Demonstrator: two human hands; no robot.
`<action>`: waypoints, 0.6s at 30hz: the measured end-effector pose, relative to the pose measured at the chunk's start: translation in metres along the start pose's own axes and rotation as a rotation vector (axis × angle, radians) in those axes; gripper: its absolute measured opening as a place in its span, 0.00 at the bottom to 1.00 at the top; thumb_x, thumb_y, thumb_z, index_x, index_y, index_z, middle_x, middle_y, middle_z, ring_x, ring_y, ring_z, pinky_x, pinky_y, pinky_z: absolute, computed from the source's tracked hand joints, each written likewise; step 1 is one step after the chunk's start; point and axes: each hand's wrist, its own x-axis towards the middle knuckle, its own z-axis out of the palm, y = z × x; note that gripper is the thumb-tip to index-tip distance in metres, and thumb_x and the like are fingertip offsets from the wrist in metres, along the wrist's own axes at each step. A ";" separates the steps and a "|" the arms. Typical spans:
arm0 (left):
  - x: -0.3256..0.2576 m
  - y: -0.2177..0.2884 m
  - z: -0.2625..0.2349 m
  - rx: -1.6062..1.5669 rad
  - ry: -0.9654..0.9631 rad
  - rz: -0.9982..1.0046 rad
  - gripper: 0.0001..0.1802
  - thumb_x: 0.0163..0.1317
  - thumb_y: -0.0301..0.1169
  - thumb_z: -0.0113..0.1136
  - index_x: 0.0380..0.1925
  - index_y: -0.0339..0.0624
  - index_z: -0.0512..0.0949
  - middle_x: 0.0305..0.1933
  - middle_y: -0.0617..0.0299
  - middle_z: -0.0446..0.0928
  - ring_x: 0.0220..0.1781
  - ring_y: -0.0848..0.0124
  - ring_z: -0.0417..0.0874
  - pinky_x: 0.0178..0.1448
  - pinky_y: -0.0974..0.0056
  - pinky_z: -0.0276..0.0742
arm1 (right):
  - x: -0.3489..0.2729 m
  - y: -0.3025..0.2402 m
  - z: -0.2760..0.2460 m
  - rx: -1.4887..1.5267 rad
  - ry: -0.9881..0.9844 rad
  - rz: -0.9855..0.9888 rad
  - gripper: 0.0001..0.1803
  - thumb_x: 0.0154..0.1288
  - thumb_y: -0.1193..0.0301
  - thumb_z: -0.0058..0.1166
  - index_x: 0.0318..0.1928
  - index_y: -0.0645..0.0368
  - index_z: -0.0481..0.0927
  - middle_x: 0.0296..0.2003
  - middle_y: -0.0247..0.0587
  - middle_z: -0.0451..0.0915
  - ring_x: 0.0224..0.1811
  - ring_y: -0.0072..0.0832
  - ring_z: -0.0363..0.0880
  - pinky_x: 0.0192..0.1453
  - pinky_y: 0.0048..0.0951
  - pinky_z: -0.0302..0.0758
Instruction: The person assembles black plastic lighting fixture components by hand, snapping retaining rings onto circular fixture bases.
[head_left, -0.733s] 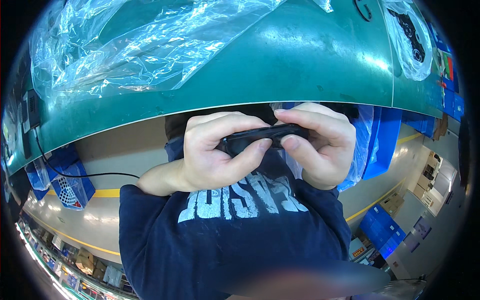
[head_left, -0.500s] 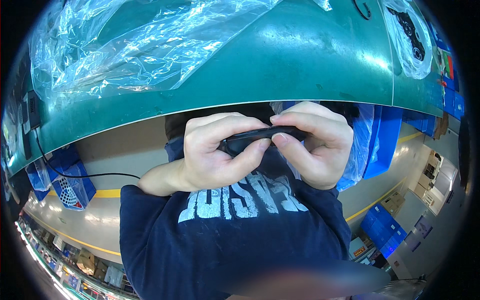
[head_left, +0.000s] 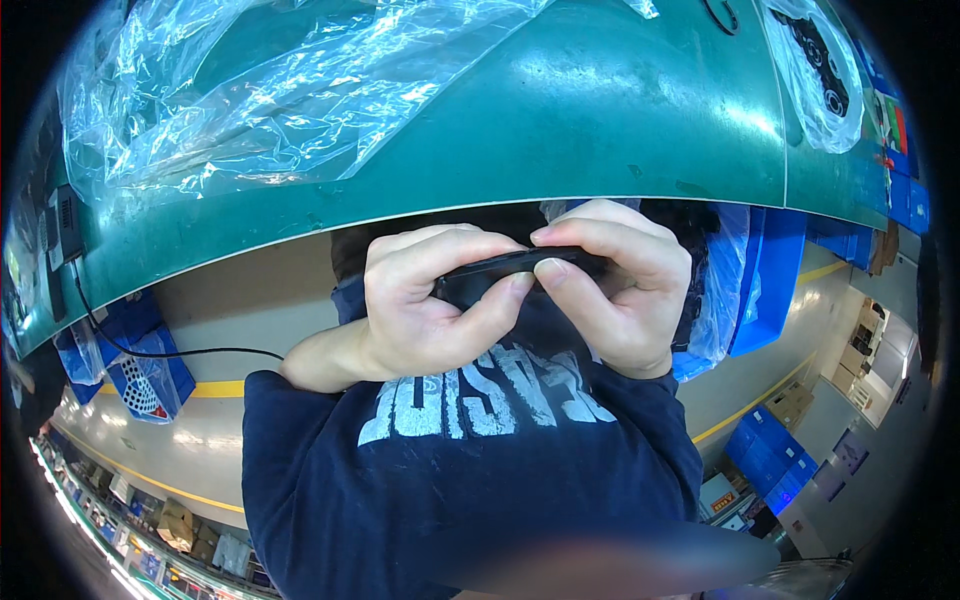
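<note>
Between both hands, just below the front edge of the green table (head_left: 600,110), I hold a thin, dark, elongated part (head_left: 478,281) with a glossy surface. My left hand (head_left: 420,295) pinches its left portion, thumb beneath and fingers along the upper edge. My right hand (head_left: 630,285) grips the other end, its thumb tip and forefinger meeting near the part's middle. The two thumbs are close together. Much of the part is covered by my fingers, and its exact kind does not show.
Crumpled clear plastic sheeting (head_left: 270,110) covers the table's left side. A bag of black parts (head_left: 822,75) lies at the far right. Under the table edge on the right is a blue bin (head_left: 768,285) with plastic film. A small dark box (head_left: 65,225) with a black cable (head_left: 180,353) sits at left.
My right hand has shifted slightly left, its thumb and forefinger closer to the left hand's. The dark part has tilted a little. Both hands keep hold of it.
</note>
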 end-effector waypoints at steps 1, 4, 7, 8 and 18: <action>0.000 0.001 0.000 -0.006 -0.007 -0.013 0.09 0.45 0.20 0.63 0.29 0.29 0.79 0.25 0.54 0.80 0.24 0.71 0.81 0.28 0.73 0.73 | 0.000 0.000 0.000 0.007 0.000 0.019 0.10 0.50 0.81 0.59 0.36 0.67 0.81 0.28 0.44 0.80 0.28 0.26 0.78 0.31 0.21 0.71; 0.000 0.002 -0.001 -0.024 -0.005 -0.032 0.09 0.46 0.20 0.64 0.30 0.29 0.79 0.25 0.55 0.80 0.24 0.72 0.81 0.28 0.73 0.73 | 0.002 0.002 -0.005 0.102 -0.041 0.033 0.10 0.52 0.80 0.59 0.38 0.67 0.81 0.29 0.45 0.81 0.29 0.27 0.79 0.32 0.21 0.71; 0.001 0.002 -0.002 -0.042 -0.015 -0.048 0.09 0.46 0.20 0.64 0.30 0.30 0.79 0.25 0.55 0.80 0.25 0.72 0.81 0.28 0.73 0.73 | -0.001 -0.002 -0.005 0.137 -0.006 0.133 0.11 0.52 0.79 0.58 0.39 0.67 0.81 0.30 0.46 0.81 0.30 0.27 0.79 0.33 0.21 0.71; 0.001 0.002 -0.001 -0.041 -0.015 -0.047 0.09 0.46 0.20 0.64 0.30 0.30 0.79 0.25 0.55 0.80 0.25 0.72 0.81 0.28 0.73 0.73 | -0.001 -0.002 -0.004 0.138 -0.005 0.132 0.11 0.52 0.79 0.58 0.39 0.67 0.81 0.30 0.46 0.81 0.30 0.27 0.79 0.33 0.21 0.71; 0.001 0.003 0.001 0.036 -0.025 -0.032 0.10 0.45 0.20 0.64 0.30 0.30 0.79 0.25 0.55 0.80 0.24 0.72 0.81 0.28 0.73 0.73 | -0.002 -0.001 0.000 -0.010 0.032 0.037 0.09 0.50 0.81 0.60 0.35 0.67 0.81 0.27 0.45 0.80 0.28 0.27 0.79 0.31 0.21 0.72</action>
